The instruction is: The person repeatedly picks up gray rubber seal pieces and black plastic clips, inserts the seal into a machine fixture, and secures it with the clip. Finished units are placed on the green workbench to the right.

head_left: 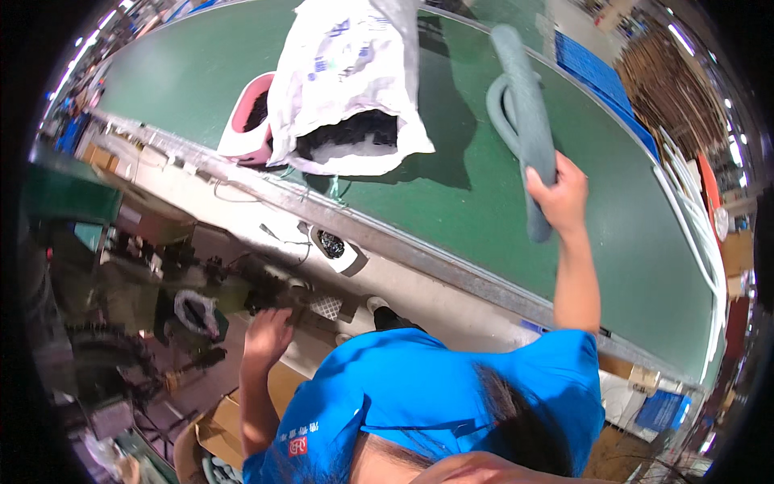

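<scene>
My right hand (560, 194) is closed round the lower part of a long grey-green moulded piece with a loop on its side (528, 105), held over the right part of the green table (419, 218). My left hand (268, 332) hangs low at the left, beside dark machinery, with nothing seen in it and its fingers loosely apart. Ahead on the table lies a white woven sack (347, 73), its mouth toward me and black pieces (355, 133) inside. A pink and white container (242, 121) with dark contents stands against the sack's left side.
The table's metal edge (387, 238) runs across in front of me. On the floor beyond it sits a white container of black bits (332, 244). Dark machinery (153, 298) fills the left, with a cardboard box (230, 431) near my left arm. White tubes (697, 234) line the right rim.
</scene>
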Motion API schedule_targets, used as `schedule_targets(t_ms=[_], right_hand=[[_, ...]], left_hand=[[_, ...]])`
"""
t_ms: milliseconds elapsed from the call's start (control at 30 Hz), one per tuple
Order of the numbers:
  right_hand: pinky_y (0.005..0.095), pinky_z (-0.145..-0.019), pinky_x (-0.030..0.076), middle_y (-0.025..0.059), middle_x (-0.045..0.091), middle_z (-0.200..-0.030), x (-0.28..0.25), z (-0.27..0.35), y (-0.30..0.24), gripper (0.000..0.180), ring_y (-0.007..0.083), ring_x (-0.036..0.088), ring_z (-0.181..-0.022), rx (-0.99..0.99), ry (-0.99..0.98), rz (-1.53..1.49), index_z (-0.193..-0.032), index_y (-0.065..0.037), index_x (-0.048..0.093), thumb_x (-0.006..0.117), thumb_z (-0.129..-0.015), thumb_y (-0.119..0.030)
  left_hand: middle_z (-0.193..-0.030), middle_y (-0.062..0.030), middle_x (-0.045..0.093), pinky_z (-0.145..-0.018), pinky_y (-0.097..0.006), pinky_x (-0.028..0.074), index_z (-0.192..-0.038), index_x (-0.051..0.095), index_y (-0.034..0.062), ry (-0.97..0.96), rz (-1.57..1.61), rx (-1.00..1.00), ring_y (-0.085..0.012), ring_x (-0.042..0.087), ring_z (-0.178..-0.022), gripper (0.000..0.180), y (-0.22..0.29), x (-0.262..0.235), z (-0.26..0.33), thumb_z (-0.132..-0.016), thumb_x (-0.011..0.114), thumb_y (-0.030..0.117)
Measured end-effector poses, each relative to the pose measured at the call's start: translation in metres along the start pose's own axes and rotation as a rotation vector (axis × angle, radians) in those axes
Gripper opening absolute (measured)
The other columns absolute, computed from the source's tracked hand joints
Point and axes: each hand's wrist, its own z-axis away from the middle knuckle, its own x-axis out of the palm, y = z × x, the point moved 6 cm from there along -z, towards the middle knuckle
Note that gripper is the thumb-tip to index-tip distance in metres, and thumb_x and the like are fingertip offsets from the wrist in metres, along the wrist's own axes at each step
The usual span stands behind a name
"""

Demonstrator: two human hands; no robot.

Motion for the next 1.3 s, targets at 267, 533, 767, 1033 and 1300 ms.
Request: schedule_targets(t_ms=[267, 533, 767, 1033, 1300], right_hand=[[0.0369, -0.052, 0.043, 0.0088, 0.052, -0.066, 0.072, 0.074, -0.162, 0.034, 0.0275, 0.054, -0.059, -0.735, -0.997, -0.251, -0.078, -0.005, 0.057, 0.073, -0.052, -0.021], [0.0318, -0.057, 0.046, 0.0058, 0.060, -0.066, 0.256, 0.179, -0.183, 0.014, 0.0169, 0.059, -0.063, -0.215, -1.694, -0.500, -0.084, -0.001, 0.066, 0.065, -0.078, -0.014], [0.0255, -0.046, 0.032, -0.0019, 0.037, -0.060, 0.368, 0.155, -0.074, 0.024, 0.0105, 0.035, -0.051, 1.359, -0.728, -1.259, -0.070, -0.009, 0.045, 0.050, -0.092, -0.017], [0.0228, -0.045, 0.025, -0.0058, 0.029, -0.056, 0.384, 0.300, -0.255, 0.029, 0.0066, 0.028, -0.049, 0.952, -1.803, -1.052, -0.090, -0.006, 0.052, 0.044, -0.096, -0.033], [0.0316, -0.058, 0.040, 0.0035, 0.050, -0.066, 0.390, 0.337, -0.331, 0.033, 0.0136, 0.048, -0.062, -0.325, -1.679, -0.672, -0.088, -0.004, 0.054, 0.044, -0.098, -0.033]], left_hand=[[-0.117, -0.0081, 0.057, -0.103, -0.054, 0.032, -0.113, 0.058, 0.0233, 1.028, 0.015, 0.577, -0.0291, 0.051, -0.114, 0.041, 0.123, -0.140, 0.050, -0.075, 0.071, 0.020], [-0.092, -0.0187, 0.062, -0.073, -0.043, 0.050, -0.129, 0.044, 0.0094, 0.088, 0.426, 0.066, -0.0353, 0.062, -0.089, 0.065, 0.056, -0.039, 0.072, -0.068, 0.067, 0.018], [-0.092, -0.0217, 0.063, -0.075, -0.040, 0.050, -0.119, 0.051, 0.0054, 0.325, 0.835, -0.638, -0.0334, 0.064, -0.087, 0.059, -0.015, 0.014, 0.208, -0.065, 0.070, 0.022], [-0.092, -0.0160, 0.064, -0.076, -0.036, 0.049, -0.112, 0.055, 0.0039, 0.658, 0.930, -0.794, -0.0235, 0.064, -0.086, 0.053, -0.044, 0.011, 0.277, -0.068, 0.074, 0.026], [-0.088, -0.0205, 0.065, -0.073, -0.041, 0.052, -0.107, 0.057, 0.0071, 0.472, 0.753, -0.677, -0.0354, 0.064, -0.086, 0.046, -0.079, 0.031, 0.289, -0.066, 0.073, 0.020]])
